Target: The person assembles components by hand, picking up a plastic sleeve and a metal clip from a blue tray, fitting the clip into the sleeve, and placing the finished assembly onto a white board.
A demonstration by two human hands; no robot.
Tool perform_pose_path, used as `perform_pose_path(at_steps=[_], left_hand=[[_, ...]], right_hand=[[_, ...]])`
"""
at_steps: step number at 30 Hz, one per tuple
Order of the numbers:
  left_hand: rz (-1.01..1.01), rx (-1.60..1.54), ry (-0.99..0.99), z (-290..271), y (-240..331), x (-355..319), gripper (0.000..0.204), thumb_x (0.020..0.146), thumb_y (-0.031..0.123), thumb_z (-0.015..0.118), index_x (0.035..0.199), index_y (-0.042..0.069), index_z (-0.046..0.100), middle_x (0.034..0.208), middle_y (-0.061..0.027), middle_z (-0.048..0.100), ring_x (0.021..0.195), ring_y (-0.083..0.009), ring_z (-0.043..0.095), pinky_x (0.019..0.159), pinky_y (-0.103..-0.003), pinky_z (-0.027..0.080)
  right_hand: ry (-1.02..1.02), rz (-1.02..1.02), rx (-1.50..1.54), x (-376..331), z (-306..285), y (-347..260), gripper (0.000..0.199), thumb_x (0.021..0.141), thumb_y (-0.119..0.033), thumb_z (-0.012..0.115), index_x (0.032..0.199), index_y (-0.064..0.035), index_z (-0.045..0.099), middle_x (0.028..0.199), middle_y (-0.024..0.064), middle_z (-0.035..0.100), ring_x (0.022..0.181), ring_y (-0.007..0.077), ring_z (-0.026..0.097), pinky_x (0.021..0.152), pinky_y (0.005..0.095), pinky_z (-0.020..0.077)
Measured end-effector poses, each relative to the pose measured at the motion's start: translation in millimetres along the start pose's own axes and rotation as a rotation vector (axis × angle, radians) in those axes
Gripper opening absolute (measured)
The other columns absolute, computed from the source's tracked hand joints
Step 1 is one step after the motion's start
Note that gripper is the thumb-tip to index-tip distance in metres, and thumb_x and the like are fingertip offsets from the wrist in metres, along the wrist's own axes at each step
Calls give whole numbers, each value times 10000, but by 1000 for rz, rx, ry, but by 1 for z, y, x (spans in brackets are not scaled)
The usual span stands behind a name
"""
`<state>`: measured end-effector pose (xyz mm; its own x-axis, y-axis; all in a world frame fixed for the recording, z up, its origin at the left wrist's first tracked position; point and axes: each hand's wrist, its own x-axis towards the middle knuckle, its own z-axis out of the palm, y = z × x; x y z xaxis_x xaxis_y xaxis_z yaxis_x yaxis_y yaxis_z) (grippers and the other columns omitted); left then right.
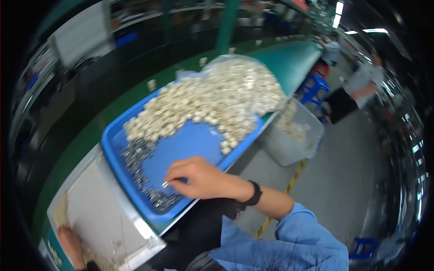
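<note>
My right hand (199,177), with a black band on its wrist, is over the near part of a blue tub (110,143). Its thumb and fingers pinch a small shiny metal piece (165,184). Many similar metal pieces (135,156) lie along the tub's left and near sides. Cream-coloured small parts (172,113) are heaped across its far side, partly spilling from a clear plastic bag (244,83). At the lower left, my left hand (71,244) is at the left edge of a white shallow tray (97,198), beside thin cream pieces (61,210). Its fingers are blurred.
The tub stands on a long green bench (294,63). Right of it, a translucent bin (289,140) on the floor holds cream parts. Beyond are a blue stool (315,88) and two people, one standing in the aisle (361,83). Loose parts dot the bench's far side.
</note>
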<state>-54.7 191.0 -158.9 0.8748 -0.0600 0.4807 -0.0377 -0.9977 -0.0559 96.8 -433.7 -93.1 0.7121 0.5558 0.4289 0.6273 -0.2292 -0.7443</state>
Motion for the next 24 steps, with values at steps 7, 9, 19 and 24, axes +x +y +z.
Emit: perform_pose_path(at_steps=[7, 9, 19, 24], left_hand=[[-167, -249, -96, -101, 152, 73, 146, 897, 16, 693, 1030, -43, 682, 974, -135, 701, 905, -257, 668, 856, -367, 543], [184, -730, 85, -65, 145, 68, 171, 907, 22, 690, 1070, -25, 667, 1045, -146, 693, 939, -289, 672, 887, -377, 541], [-519, -1801, -121, -102, 375, 59, 266, 934, 65, 733, 1145, -22, 595, 1077, -186, 639, 881, -230, 652, 832, -333, 570], [-670, -2076, -283, -98, 387, 41, 314, 938, 85, 744, 1202, -44, 634, 1105, -203, 636, 882, -230, 659, 791, -319, 558]], right_hand=[[117, 46, 73, -10, 9, -3, 156, 841, -22, 651, 957, 11, 750, 915, 151, 727, 803, 351, 703, 713, 425, 555], [96, 18, 125, -2, 15, -13, 152, 846, -22, 652, 959, 13, 747, 922, 149, 728, 797, 348, 701, 709, 420, 553], [-7, -125, 363, -5, 3, -64, 151, 872, 70, 770, 1016, 28, 783, 1005, 159, 762, 849, 251, 751, 716, 331, 588], [-32, -172, 474, -11, 12, -81, 174, 838, 70, 803, 1002, 15, 783, 997, 158, 760, 831, 236, 749, 687, 319, 584]])
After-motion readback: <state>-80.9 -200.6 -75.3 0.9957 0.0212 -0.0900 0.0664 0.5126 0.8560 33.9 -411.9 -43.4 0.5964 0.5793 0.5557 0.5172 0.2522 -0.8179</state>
